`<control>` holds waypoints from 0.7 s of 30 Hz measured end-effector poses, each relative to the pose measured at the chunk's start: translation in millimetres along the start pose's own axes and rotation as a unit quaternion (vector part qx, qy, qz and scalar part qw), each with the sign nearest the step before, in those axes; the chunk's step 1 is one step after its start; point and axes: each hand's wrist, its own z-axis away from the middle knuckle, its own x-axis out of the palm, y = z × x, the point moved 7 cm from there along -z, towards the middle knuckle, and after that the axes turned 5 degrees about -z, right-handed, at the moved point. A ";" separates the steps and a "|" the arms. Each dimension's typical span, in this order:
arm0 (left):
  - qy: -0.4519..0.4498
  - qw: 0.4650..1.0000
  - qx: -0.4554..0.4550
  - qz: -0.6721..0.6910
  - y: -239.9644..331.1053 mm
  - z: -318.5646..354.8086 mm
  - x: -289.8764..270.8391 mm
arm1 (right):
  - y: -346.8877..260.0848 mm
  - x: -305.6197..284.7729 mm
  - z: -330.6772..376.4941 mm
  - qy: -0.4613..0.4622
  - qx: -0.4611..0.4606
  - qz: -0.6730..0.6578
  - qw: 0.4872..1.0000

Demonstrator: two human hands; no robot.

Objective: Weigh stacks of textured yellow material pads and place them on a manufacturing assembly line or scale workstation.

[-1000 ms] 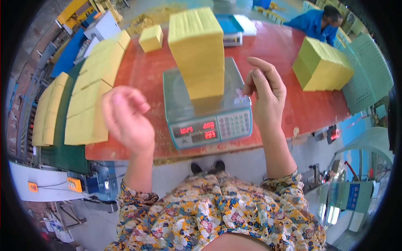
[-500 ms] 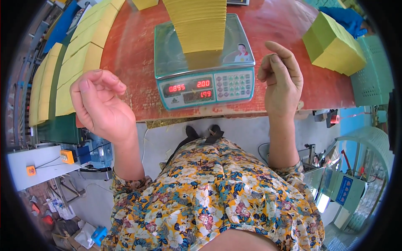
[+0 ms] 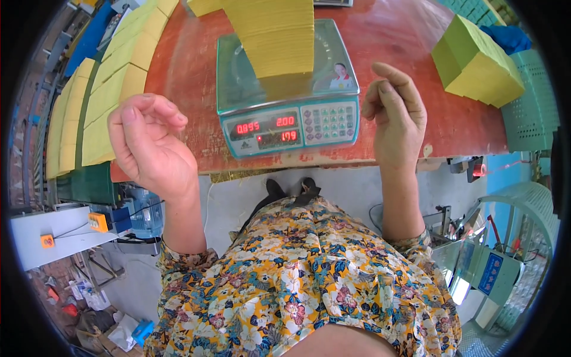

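Both hands, half-curled, empty, had been drawn away from the teal electronic scale; its tall yellow paper stack could be toppled by jolts.

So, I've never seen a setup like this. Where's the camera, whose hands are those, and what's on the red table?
There's no robot here, just a person with two bare hands. The camera is the left of two worn on the head, looking down; its wide fisheye lens bends straight edges. That's why you see the person's own flowered shirt below.

The left hand and right hand are raised either side of a scale, fingers bent, holding nothing. The scale sits on the red table, its display lit, with a tall yellow stack on it. Another yellow stack stands at the right, and rows of yellow blocks lie at the left.
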 end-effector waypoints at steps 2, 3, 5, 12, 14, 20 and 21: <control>0.009 1.000 0.005 0.003 -5.8 -6.3 -0.6 | -2.4 1.6 -4.6 -0.012 -0.018 0.017 1.000; 0.012 1.000 -0.019 -0.006 -17.9 -9.6 -0.8 | 2.5 -0.2 -7.0 -0.007 -0.010 0.015 1.000; 0.010 0.997 -0.078 -0.012 -50.4 -19.8 6.1 | 17.1 -1.6 -18.6 -0.004 0.005 0.002 1.000; -0.073 0.911 -0.392 0.111 -225.5 -29.3 37.2 | 86.9 26.4 -72.9 0.015 0.036 -0.011 0.999; -0.098 0.895 -0.395 0.182 -244.0 -27.2 73.3 | 120.0 27.5 -97.3 0.025 0.048 -0.018 0.998; -0.137 0.844 -0.449 0.258 -248.4 12.5 127.6 | 126.5 49.0 -99.9 -0.016 0.029 0.025 0.999; -0.153 0.850 -0.432 0.258 -246.6 16.6 132.4 | 122.3 44.3 -95.8 -0.006 0.034 0.009 0.999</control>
